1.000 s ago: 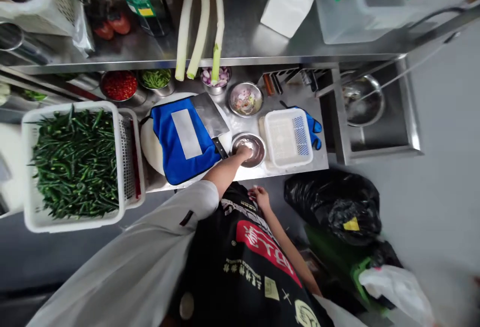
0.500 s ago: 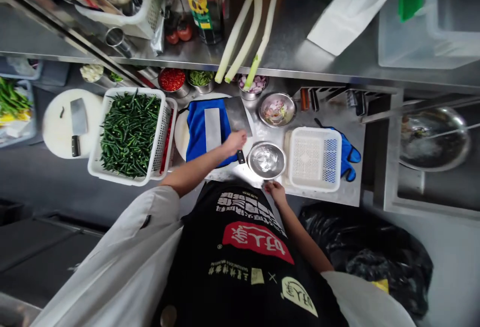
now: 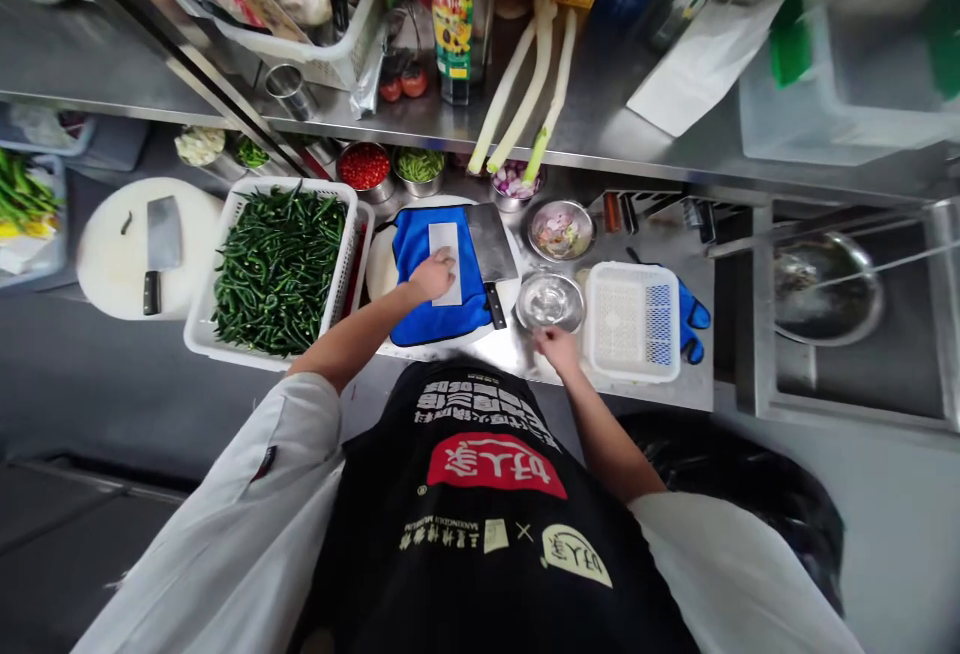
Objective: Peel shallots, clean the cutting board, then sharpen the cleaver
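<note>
A blue cloth [image 3: 478, 299] with a pale strip [image 3: 446, 289] lies on a round white board [image 3: 381, 269]. My left hand [image 3: 433, 276] rests on the strip, its fingers reaching over it; whether it grips anything is too small to tell. Just right of it, a cleaver [image 3: 491, 242] lies on the cloth with its black handle toward me. My right hand [image 3: 553, 344] is closed at the near rim of a metal bowl [image 3: 550, 302]; what its fingers hold, if anything, is too small to make out.
White basket of green chilies [image 3: 279, 269] on the left, beside another board [image 3: 97, 249] with a cleaver. An empty white basket [image 3: 634, 322] and blue glove [image 3: 694, 319] sit on the right. Behind are bowls of red pieces [image 3: 364, 166] and onion [image 3: 511, 179], and scallions [image 3: 517, 89] overhang the shelf.
My left hand has let go of the cleaver and moved left onto the pale strip. The cleaver now lies free. My right hand stays near the metal bowl.
</note>
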`<state>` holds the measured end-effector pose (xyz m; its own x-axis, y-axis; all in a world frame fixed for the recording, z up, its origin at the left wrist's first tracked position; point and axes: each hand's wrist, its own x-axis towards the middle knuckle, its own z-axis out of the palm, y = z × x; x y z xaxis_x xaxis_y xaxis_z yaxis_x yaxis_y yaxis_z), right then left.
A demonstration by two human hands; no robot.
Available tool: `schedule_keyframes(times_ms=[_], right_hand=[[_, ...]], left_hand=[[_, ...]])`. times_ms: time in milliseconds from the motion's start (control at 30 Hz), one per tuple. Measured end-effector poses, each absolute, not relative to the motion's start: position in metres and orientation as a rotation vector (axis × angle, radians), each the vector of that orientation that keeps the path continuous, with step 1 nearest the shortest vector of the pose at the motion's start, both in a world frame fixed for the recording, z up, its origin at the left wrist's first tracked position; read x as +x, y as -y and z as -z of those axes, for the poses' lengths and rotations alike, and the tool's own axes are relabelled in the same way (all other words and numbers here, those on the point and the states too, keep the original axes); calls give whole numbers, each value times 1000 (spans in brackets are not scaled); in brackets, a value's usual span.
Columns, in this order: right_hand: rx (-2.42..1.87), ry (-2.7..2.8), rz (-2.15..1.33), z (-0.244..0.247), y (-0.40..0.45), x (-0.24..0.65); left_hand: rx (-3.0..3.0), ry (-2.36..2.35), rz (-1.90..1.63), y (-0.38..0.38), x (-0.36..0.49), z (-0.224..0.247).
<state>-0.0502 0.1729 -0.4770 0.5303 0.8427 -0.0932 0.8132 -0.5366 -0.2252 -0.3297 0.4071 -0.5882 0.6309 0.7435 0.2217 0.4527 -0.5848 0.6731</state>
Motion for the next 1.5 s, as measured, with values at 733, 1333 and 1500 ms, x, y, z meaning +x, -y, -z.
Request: schedule_keyframes(times_ms=[733, 1333, 1500], right_hand=[[-2987, 1947, 177, 446, -211, -158], [-2740, 2628, 217, 488, -266, -142], [-2686, 2699, 69, 486, -221, -121]], left_hand=[[2172, -780, -1198, -315, -377, 598], [2284, -1005, -606, -340, -345, 618], [2241, -1047, -669, -285, -340, 624]])
